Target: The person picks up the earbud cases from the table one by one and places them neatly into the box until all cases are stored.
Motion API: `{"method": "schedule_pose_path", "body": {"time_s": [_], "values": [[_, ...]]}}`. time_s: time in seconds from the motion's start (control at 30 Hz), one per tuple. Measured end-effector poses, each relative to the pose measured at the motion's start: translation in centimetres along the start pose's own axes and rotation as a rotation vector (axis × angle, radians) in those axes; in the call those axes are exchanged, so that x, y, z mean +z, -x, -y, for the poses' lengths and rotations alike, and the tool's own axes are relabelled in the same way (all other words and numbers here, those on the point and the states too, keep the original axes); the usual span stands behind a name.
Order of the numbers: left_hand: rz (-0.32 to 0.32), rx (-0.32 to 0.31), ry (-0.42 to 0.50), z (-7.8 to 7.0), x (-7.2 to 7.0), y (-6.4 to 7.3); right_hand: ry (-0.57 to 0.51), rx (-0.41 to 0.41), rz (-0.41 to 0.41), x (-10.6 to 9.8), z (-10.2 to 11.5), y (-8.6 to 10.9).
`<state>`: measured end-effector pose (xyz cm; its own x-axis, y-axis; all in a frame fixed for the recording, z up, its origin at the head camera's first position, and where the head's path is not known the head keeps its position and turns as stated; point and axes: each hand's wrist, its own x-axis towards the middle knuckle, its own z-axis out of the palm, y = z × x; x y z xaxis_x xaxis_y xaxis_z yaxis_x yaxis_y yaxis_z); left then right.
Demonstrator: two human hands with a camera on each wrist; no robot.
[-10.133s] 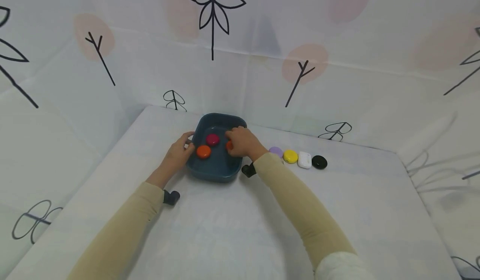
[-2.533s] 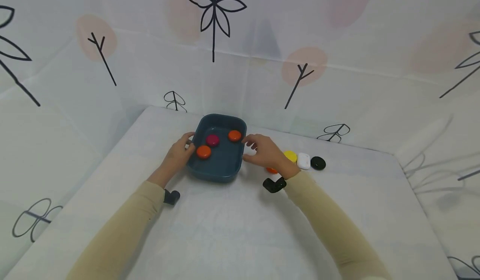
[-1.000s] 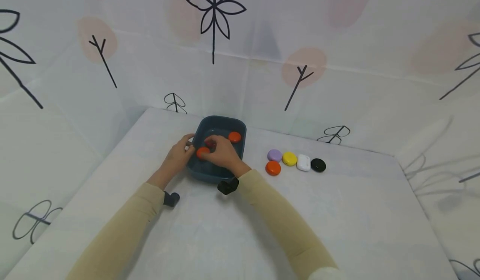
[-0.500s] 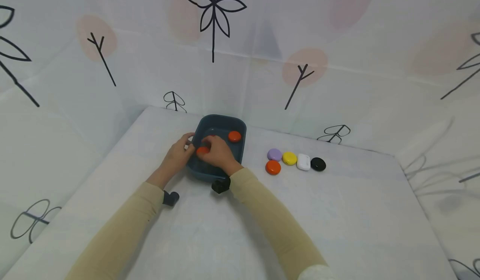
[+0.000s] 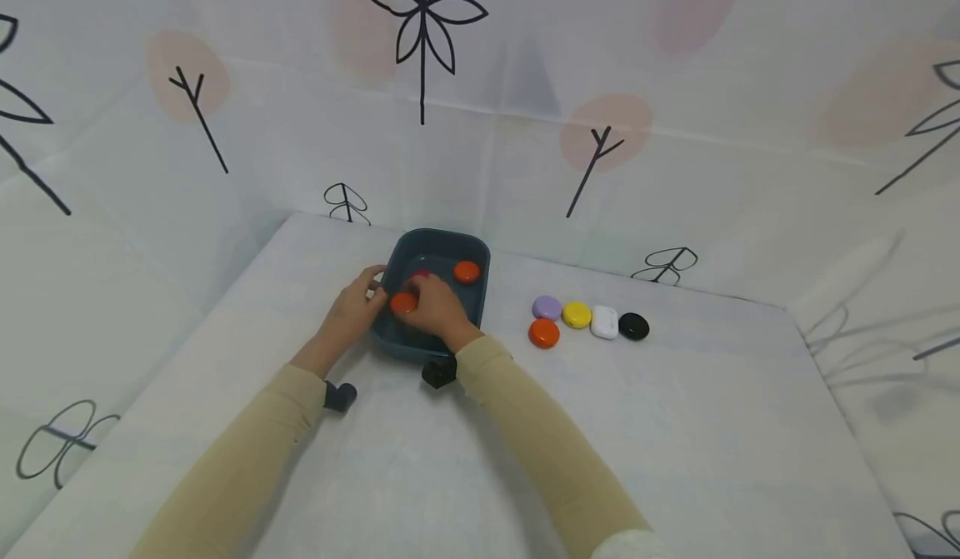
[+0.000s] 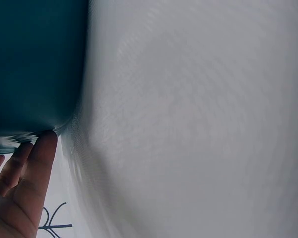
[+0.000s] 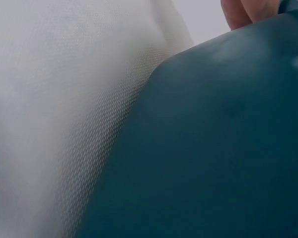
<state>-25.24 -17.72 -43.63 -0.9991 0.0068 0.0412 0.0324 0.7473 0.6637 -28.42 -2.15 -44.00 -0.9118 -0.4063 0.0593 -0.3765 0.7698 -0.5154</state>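
A dark blue-green tray [image 5: 416, 345] with rounded corners stands on the white-covered table. Straight fingers of my left hand [image 5: 348, 312] touch the outside of its left wall, as the left wrist view also shows. Inside the tray, my right hand [image 5: 437, 307] pinches an orange disc [image 5: 402, 302] near the left wall, thumb on the near side and fingers on the far side. Just behind those fingers lies a crimson disc [image 5: 419, 273], mostly hidden by the hand. Another orange disc [image 5: 467, 272] lies in the tray's far right part.
Right of the tray, a lilac disc [image 5: 547, 307], a yellow disc [image 5: 577, 315], a white rounded-square piece [image 5: 604, 322] and a black disc [image 5: 633, 326] form a row. One more orange disc [image 5: 543, 333] sits in front of the lilac one. A patterned cloth wall rises behind.
My right hand came from the far right disc, out past the tray's right wall, then in over the left orange disc. Since half a second ago it barely moved. My left hand stayed put.
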Motion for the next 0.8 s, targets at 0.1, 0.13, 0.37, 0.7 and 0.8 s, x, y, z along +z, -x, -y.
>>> {"method": "schedule_pose_path", "body": {"time_s": [0.1,0.13,0.37,0.7,0.8], "values": [[-0.005,-0.003,-0.007,-0.05,-0.05,0.05,0.008,0.001,0.004,0.03,0.04,-0.04],[-0.004,-0.004,-0.008,-0.06,-0.06,0.06,0.008,0.001,0.005,0.04,0.05,-0.04],[-0.001,-0.010,-0.006,-0.06,-0.09,0.00,0.057,-0.001,0.007,0.28,0.03,-0.18],[0.008,-0.007,-0.005,0.24,-0.09,-0.28,0.101,-0.004,-0.002,0.35,-0.03,-0.33],[0.006,-0.009,-0.004,0.19,-0.06,-0.31,0.093,0.002,0.006,0.21,-0.02,-0.29]]}}
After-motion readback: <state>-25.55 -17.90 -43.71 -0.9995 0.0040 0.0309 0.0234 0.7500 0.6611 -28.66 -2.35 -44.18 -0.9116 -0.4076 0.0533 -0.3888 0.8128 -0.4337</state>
